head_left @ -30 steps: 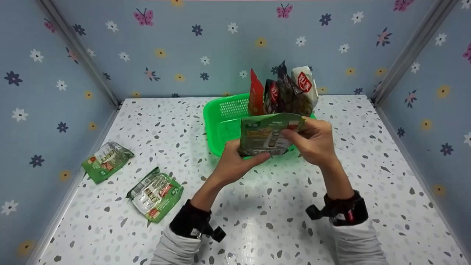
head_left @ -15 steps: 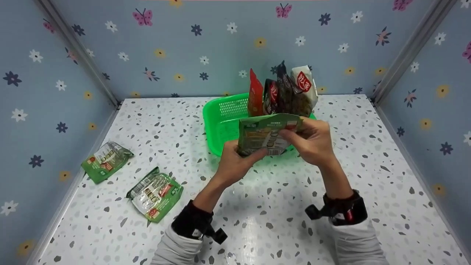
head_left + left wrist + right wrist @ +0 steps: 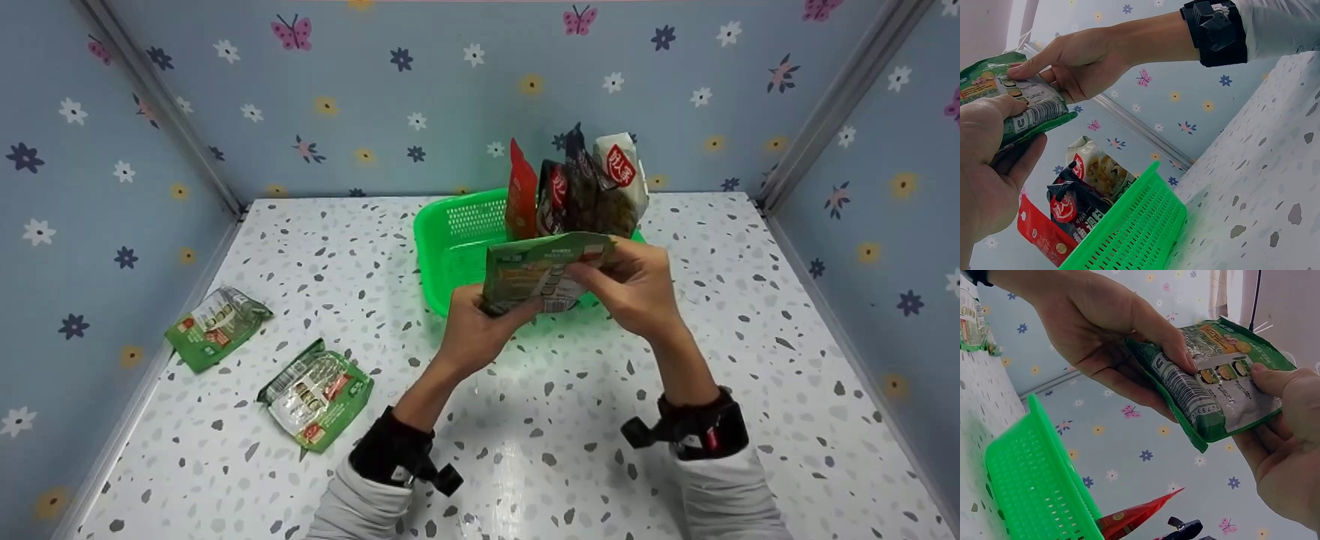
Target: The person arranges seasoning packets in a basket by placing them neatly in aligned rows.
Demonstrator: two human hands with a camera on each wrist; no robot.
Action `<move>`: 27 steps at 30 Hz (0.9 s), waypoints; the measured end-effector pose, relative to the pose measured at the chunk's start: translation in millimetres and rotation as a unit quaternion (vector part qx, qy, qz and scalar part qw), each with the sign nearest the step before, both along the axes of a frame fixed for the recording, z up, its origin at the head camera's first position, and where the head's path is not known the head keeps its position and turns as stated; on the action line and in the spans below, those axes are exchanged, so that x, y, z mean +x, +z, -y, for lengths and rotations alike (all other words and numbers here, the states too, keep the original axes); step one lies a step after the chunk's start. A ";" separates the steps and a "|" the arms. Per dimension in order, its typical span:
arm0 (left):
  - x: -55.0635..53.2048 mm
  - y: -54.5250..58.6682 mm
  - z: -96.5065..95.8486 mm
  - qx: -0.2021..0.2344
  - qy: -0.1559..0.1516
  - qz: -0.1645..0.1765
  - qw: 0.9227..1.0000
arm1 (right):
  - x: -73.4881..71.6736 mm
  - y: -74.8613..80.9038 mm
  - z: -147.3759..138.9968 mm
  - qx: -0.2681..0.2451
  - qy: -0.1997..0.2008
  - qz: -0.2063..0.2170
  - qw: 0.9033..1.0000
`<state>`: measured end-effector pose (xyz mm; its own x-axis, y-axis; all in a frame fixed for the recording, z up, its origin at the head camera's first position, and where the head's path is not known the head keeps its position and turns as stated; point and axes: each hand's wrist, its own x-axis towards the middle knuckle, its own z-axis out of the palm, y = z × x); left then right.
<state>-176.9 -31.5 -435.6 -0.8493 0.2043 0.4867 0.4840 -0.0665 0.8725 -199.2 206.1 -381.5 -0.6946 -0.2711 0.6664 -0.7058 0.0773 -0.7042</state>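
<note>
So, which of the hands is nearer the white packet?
Right: the right hand is in front of the white packet, holding one side of a green packet; the left hand is farther off to the left, gripping the other side.

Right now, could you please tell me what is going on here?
A person's left hand and right hand hold a green packet, raised near a green basket. A red packet, dark packaging and a white packet stick up from the basket. Two more green packets lie on the speckled table, to the left.
</note>
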 end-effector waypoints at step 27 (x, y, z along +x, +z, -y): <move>-12.2 7.3 20.0 -0.051 0.302 -0.270 0.913 | 27.5 4.4 31.7 0.031 0.038 0.085 0.995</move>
